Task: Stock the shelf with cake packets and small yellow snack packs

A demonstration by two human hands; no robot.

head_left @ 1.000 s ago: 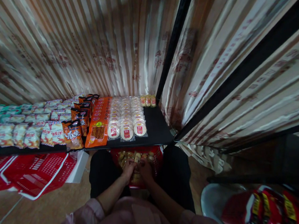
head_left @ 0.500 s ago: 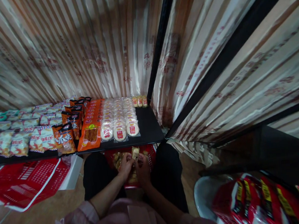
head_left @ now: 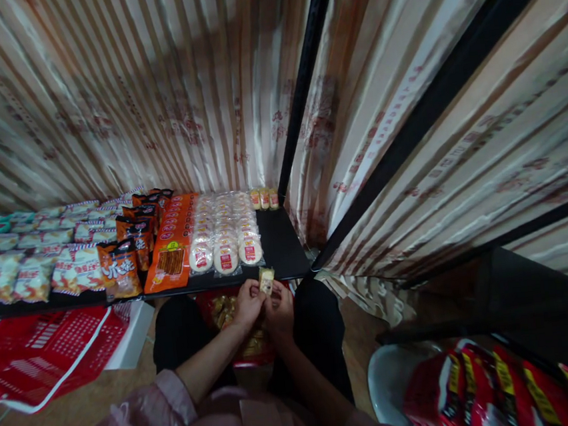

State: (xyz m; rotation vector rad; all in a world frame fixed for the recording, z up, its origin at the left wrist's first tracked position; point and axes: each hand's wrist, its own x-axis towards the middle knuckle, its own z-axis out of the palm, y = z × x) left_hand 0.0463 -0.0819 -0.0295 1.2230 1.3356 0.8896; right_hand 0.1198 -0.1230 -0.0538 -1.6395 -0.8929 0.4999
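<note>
A small gold-wrapped snack packet [head_left: 266, 280] is pinched between my left hand [head_left: 249, 305] and my right hand [head_left: 279, 311], close to the shelf's front edge. Both hands have their fingers closed on its lower part. Below them, between my knees, a red basket [head_left: 265, 360] holds several more gold packets [head_left: 225, 307]. Three similar gold packets [head_left: 264, 199] stand at the back right of the black shelf [head_left: 281, 243]. Left of the bare black stretch are rows of round white crackers [head_left: 226, 255] in clear wrappers.
Orange snack bags [head_left: 171, 250], dark orange bags [head_left: 121, 269] and white snack bags [head_left: 33, 276] line the shelf's left part. A red shopping basket [head_left: 66, 348] is below left. Red packages [head_left: 474, 382] lie at lower right by a pale stool [head_left: 382, 371]. Black posts [head_left: 303, 97] and curtains stand behind.
Both hands have moved slightly forward and up with the gold packet, from over the basket to the shelf's front edge. The view has shifted a little.
</note>
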